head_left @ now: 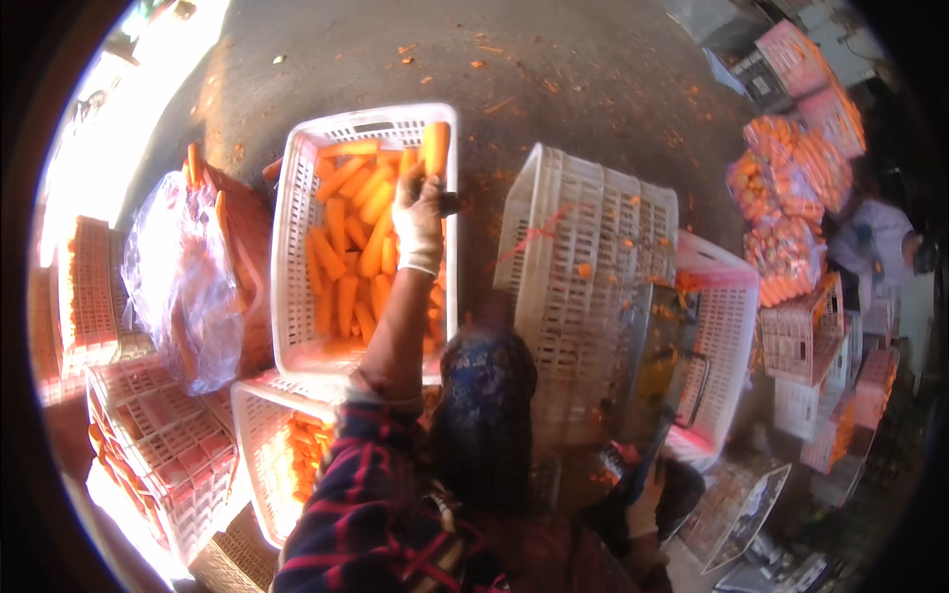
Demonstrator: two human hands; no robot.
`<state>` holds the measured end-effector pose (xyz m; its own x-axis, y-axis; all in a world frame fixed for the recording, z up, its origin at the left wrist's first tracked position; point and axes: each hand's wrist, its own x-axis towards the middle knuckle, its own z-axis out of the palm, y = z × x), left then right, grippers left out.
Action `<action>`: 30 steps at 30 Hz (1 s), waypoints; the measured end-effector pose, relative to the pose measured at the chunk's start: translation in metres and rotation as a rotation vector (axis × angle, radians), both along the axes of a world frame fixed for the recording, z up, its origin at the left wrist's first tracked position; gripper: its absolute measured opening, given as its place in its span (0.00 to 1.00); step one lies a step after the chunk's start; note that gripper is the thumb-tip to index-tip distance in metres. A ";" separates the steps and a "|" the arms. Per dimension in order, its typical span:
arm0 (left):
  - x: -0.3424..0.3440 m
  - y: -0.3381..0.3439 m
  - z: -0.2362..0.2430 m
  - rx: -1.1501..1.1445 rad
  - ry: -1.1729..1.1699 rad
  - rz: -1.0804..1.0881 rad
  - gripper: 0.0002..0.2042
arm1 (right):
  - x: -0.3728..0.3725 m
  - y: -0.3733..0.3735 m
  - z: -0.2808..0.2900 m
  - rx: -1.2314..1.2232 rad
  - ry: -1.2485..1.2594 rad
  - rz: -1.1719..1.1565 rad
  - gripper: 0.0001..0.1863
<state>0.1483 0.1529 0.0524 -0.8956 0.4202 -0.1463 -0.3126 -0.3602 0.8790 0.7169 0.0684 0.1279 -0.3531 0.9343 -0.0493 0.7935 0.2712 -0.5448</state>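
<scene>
My left hand (418,222), in a white glove with dark fingertips, reaches over a white plastic crate (283,247). Its fingers close round a thick orange carrot (435,148) at the crate's far right corner. Many trimmed carrots (341,217) lie in a heap in that crate. At the lower right my right hand (645,502), partly covered by a pale glove, is blurred and in shadow. Beside it runs a dark, strip-like object (647,460) whose kind I cannot make out. Its fingers do not show clearly.
An upended white crate (593,227) stands right of the carrots, with a pinkish-white crate (727,346) beside it. Clear plastic wrap (188,287) hangs at the left. Another carrot crate (259,455) sits nearer. Bagged carrots (786,208) are piled far right. Scraps litter the floor (474,44).
</scene>
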 end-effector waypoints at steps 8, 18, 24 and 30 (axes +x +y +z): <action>0.253 -0.027 0.122 -0.184 0.198 -0.809 0.14 | 0.011 0.019 -0.020 -0.595 0.600 -0.367 0.13; 0.297 -0.042 0.073 -0.363 0.892 -0.768 0.17 | -0.025 0.027 0.153 -0.634 0.464 -0.136 0.17; 0.308 -0.032 0.084 -0.347 0.939 -0.806 0.15 | -0.046 0.024 0.169 -0.814 0.591 -0.507 0.15; 0.308 -0.028 0.086 -0.354 0.910 -0.834 0.15 | -0.016 0.008 0.056 -0.411 0.384 -0.317 0.21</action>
<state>0.4559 0.1245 0.1381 -0.2174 0.9632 0.1579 0.4311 -0.0504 0.9009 0.7012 0.0762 0.1839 -0.1270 0.9280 -0.3501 0.5290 -0.2352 -0.8154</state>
